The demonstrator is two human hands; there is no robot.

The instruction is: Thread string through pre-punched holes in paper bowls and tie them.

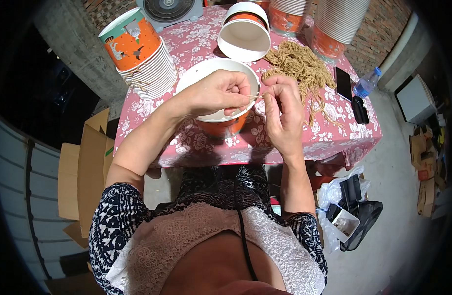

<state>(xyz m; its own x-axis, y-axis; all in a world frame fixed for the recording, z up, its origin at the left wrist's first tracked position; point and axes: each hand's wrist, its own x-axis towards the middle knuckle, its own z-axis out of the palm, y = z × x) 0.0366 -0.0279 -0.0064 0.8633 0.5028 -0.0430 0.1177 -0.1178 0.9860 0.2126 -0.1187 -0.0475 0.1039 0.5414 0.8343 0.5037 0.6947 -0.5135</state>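
My left hand (226, 92) and my right hand (284, 109) meet over the near rim of a bucket-shaped paper tub (221, 129), white inside and orange outside. Between my pinched fingertips runs a thin tan cord (253, 97). Both hands are closed on it; its ends are partly hidden by my fingers. Beyond my right hand lies a loose heap of tan cords (299, 66), some strands trailing toward the near right. Past the tub, another white-lined tub (243, 40) lies tipped with its mouth toward me.
At the left stands a stack of tubs (150, 69), orange-printed on top. More stacked tubs (340, 24) rise at the back right. A phone (343, 82), black case (359, 110) and bottle (367, 82) sit at the right edge. A fan (170, 9) is at the back; cardboard boxes (83, 172) stand left.
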